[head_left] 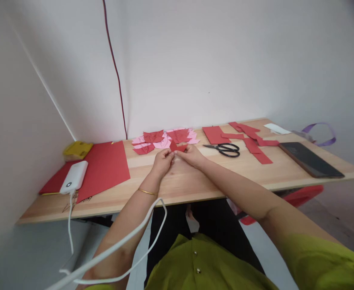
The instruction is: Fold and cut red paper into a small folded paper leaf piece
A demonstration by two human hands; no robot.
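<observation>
Between my two hands, just above the middle of the wooden table (177,187), is a small folded piece of red paper (178,147). My left hand (162,162) pinches its lower left side, a gold bangle on the wrist. With thumb and fingers closed, my right hand (192,156) grips its right side. Behind the hands lie folded red paper pieces (153,137) and pink paper pieces (163,141) with pointed edges. Black-handled scissors (222,149) rest right of my right hand, blades pointing left.
Red paper strips (252,145) and a red paper square (215,135) lie at the back right, near a dark phone (311,159). On the left are large red sheets (107,169), a white power bank (74,177) and a yellow packet (78,150). Its white cable (143,225) loops across my left forearm.
</observation>
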